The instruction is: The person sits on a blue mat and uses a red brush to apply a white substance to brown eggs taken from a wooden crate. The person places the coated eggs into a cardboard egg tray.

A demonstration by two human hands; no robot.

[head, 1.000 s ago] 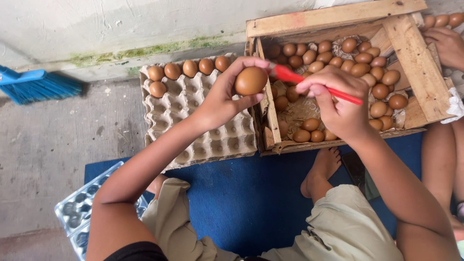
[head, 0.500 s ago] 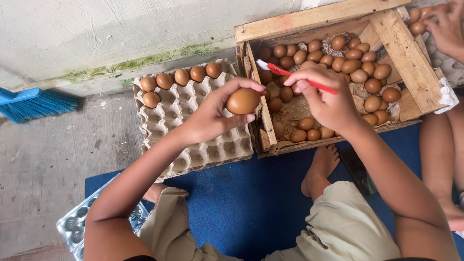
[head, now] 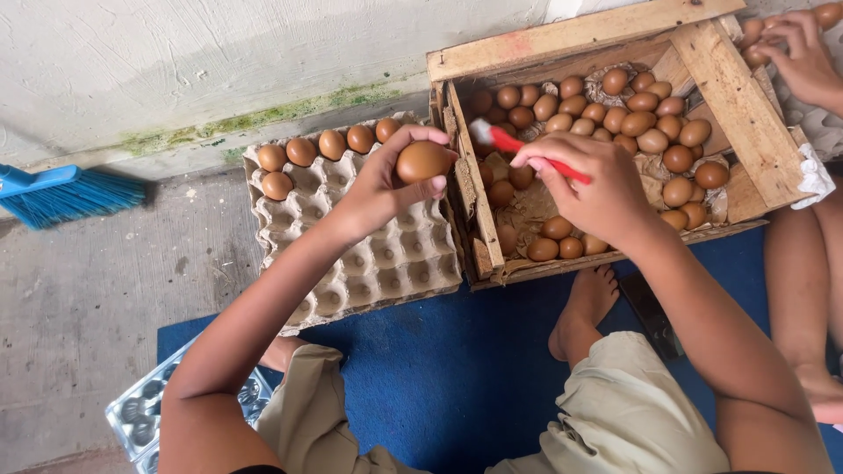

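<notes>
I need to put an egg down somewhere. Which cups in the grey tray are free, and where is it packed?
In the egg tray, every cup below the top row of eggs is free. The wooden crate is crowded with eggs.

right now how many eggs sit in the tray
6: five along the far row of the tray, at, one behind at. The left hand may hide more.

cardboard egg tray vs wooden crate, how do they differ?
The cardboard egg tray is grey, moulded into cups, and mostly unfilled: a few brown eggs along its far edge. The wooden crate is deeper, built of planks, lined with paper, with eggs heaped loose. The tray lies under the left hand, the crate under the right hand. Both hold brown eggs.
</notes>
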